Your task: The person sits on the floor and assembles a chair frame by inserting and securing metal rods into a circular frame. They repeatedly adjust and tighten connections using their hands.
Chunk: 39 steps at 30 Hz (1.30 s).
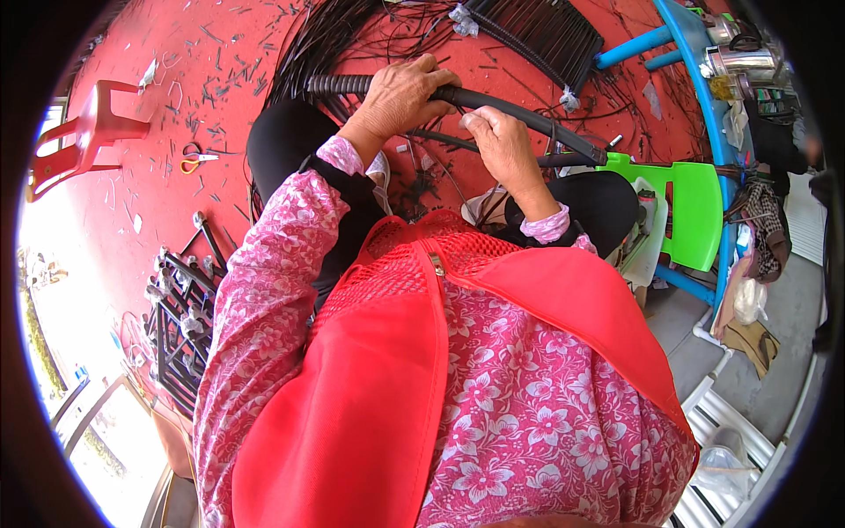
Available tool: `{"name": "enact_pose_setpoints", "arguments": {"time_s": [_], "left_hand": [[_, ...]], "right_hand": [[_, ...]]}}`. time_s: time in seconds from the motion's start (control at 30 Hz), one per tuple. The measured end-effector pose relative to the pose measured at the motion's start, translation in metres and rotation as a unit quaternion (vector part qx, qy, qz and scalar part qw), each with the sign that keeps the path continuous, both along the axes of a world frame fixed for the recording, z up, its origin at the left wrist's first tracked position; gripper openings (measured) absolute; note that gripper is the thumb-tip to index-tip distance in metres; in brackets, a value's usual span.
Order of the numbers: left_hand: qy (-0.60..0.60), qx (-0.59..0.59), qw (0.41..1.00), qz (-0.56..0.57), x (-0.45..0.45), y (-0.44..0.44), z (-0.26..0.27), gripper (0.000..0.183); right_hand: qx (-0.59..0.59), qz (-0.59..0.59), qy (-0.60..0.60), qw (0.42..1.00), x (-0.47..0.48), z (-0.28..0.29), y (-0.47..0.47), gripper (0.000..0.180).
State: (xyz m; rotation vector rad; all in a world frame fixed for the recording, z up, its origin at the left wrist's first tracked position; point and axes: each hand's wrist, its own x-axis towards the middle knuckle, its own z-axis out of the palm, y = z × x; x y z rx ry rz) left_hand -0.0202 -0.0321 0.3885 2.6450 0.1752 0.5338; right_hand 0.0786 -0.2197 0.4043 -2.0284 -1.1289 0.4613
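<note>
A dark curved frame bar (528,119) lies across my knees, its left part tightly wound with black strip (337,84). My left hand (406,96) is closed around the bar where the winding ends. Just below the bar, my right hand (500,146) has its thumb and fingertips pinched together near the bar; whether a strip is between them is too small to tell. A second dark bar of the frame (449,139) runs under my hands. Loose long black strips (323,46) spread over the floor beyond my left knee.
Orange-handled scissors (191,159) and cut scraps lie on the red floor. A red plastic stool (99,125) stands left, stacked black frames (181,323) lower left. At the right are a green plastic chair (693,214) and a blue table (703,86); a black woven panel (538,33) lies ahead.
</note>
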Motion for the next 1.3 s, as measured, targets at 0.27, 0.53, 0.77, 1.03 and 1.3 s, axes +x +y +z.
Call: {"name": "enact_pose_setpoints", "arguments": {"time_s": [0.27,0.53,0.77,1.03,1.3], "left_hand": [[0.021,-0.01,1.0,-0.011,-0.001,0.0,0.0,0.035],[0.031,-0.014,0.999,-0.008,0.0,0.001,-0.001,0.035],[-0.023,-0.003,0.999,0.031,-0.004,-0.012,0.002,0.036],[-0.019,0.017,0.998,0.059,-0.006,-0.02,0.003,0.035],[-0.044,0.014,0.997,0.055,-0.004,-0.018,-0.002,0.038]], "right_hand": [[-0.064,-0.019,-0.02,0.998,-0.015,-0.055,-0.008,0.028],[0.013,-0.039,0.076,0.996,-0.021,-0.022,-0.011,0.026],[0.086,0.027,0.115,0.989,0.048,0.045,0.025,0.028],[-0.135,0.082,-0.166,0.973,0.118,0.007,0.1,0.042],[-0.204,0.117,-0.055,0.97,0.115,-0.054,0.092,0.043]]}}
